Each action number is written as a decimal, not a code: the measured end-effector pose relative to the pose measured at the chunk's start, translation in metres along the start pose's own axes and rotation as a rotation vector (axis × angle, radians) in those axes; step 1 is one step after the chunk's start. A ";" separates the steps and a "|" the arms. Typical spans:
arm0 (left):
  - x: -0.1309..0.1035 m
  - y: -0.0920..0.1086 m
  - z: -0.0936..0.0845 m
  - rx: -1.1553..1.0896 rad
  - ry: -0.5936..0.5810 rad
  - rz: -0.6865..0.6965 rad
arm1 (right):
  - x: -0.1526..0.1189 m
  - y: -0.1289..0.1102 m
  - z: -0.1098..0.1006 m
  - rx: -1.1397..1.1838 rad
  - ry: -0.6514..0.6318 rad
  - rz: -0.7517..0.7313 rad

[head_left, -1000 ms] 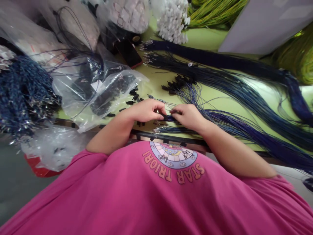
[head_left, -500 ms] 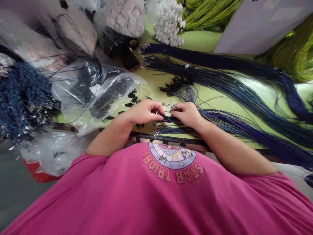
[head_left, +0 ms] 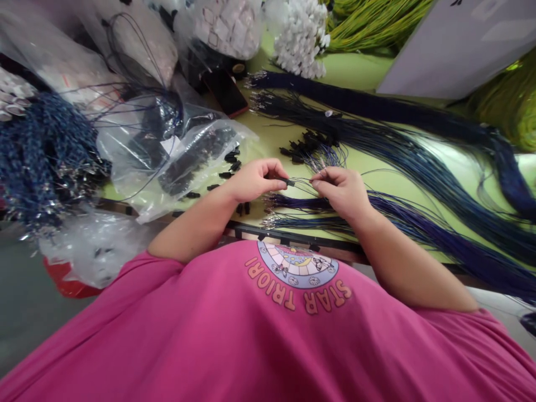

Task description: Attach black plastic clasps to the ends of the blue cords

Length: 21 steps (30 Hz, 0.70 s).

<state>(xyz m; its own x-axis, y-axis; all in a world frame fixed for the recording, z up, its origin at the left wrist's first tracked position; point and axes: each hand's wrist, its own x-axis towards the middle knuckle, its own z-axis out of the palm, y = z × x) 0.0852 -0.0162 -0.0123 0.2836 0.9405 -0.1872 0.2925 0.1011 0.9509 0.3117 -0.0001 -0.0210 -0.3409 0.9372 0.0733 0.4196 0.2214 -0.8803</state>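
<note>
Between thumb and index finger, my left hand (head_left: 260, 180) pinches a small black connector (head_left: 290, 182). Thin wires (head_left: 302, 185) run from it toward my right hand (head_left: 341, 188), whose fingertips are closed on them. Just below the hands, bundles of dark blue wires (head_left: 305, 222) with bare metal ends lie along the table's near edge. Beyond my right hand sits a pile of black connectors (head_left: 305, 146) with blue wires attached. A few loose black connectors (head_left: 231, 162) lie by my left hand, beside a clear plastic bag (head_left: 188, 159) holding more dark parts.
Long dark wire bundles (head_left: 377, 109) stretch across the right side of the green table (head_left: 354, 66). A phone (head_left: 228, 94), white connectors (head_left: 299, 39) and yellow-green wires (head_left: 377, 22) are at the back. Blue wires (head_left: 46, 156) hang at the left.
My hands have moved apart, the right one shifting rightward. The black connector at my left fingertips and the wires between the hands now show clearly. The view has shifted slightly.
</note>
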 end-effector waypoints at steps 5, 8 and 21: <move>0.001 0.000 0.004 -0.063 0.025 -0.031 | -0.001 -0.001 -0.001 0.014 0.002 -0.003; 0.002 -0.002 0.005 -0.069 0.050 -0.047 | -0.003 -0.001 -0.001 -0.033 0.007 -0.001; 0.007 -0.009 0.011 0.032 0.077 -0.017 | -0.005 0.007 0.011 -0.154 -0.021 -0.106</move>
<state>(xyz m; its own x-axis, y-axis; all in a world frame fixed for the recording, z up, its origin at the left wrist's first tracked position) 0.0947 -0.0144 -0.0250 0.2080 0.9609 -0.1826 0.3262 0.1078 0.9391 0.3070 -0.0059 -0.0327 -0.4070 0.9009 0.1507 0.5035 0.3589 -0.7859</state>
